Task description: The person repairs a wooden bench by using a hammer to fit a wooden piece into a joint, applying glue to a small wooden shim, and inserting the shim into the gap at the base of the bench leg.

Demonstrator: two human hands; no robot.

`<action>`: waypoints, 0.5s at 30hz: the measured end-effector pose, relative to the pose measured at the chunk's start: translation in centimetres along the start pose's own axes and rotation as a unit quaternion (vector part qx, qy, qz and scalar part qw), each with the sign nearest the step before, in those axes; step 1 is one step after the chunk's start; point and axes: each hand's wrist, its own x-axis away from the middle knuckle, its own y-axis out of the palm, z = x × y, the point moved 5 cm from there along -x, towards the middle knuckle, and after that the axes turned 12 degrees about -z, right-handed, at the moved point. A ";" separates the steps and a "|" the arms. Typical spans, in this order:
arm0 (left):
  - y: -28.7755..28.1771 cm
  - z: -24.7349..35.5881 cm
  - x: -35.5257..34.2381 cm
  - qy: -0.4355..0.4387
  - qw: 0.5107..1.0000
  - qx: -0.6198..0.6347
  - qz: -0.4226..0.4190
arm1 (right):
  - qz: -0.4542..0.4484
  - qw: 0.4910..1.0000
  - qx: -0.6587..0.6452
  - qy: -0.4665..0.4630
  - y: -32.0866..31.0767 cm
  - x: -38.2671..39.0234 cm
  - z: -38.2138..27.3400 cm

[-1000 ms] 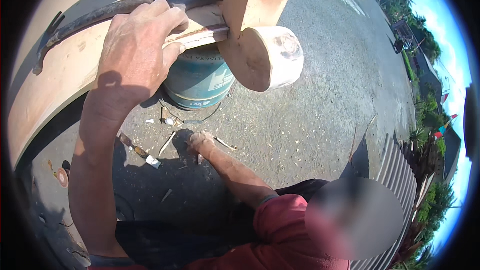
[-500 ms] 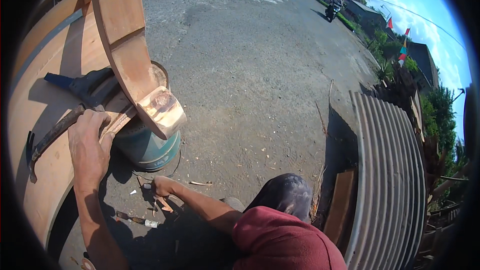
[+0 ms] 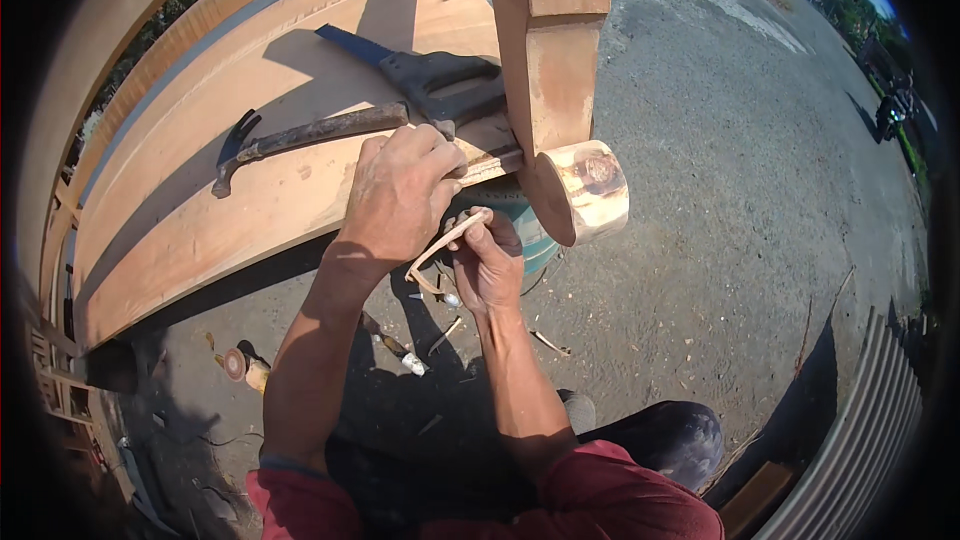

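1. While the right hand (image 3: 490, 267) pinches a thin, bent sliver (image 3: 447, 242) between thumb and fingers, the left hand (image 3: 397, 190) lies just above it, its fingers curled at the edge of the board (image 3: 270, 215) – whether they grip anything cannot be told.
2. Held at its upper end, the sliver slants down to the left, below the left hand, then kinks back to the right.
3. On the board, the hammer (image 3: 325, 128) lies with its handle end near the left knuckles and its head to the left.
4. Just beyond, the saw (image 3: 432, 80) lies flat, handle near the post (image 3: 560, 75), blue blade pointing away to the left.
5. At the post's foot is a round block (image 3: 600, 192), pale on its rim.
6. Beneath the board stands a teal bucket (image 3: 541, 252), partly hidden.
7. Farther out – a corrugated sheet (image 3: 865, 455) at lower right, a motorbike (image 3: 890, 117) on the road (image 3: 720, 140).
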 end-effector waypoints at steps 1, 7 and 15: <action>-0.5 -0.4 0.2 0.001 1.000 0.006 0.002 | -0.010 1.000 -0.020 -0.021 0.7 -0.1 0.3; -0.7 -0.5 0.4 0.013 1.000 0.011 -0.014 | 0.088 0.996 0.010 -0.013 3.0 -0.3 -1.2; -1.3 0.5 -0.7 -0.012 0.997 -0.018 -0.070 | 0.139 0.989 -0.025 -0.045 3.3 -2.3 -2.0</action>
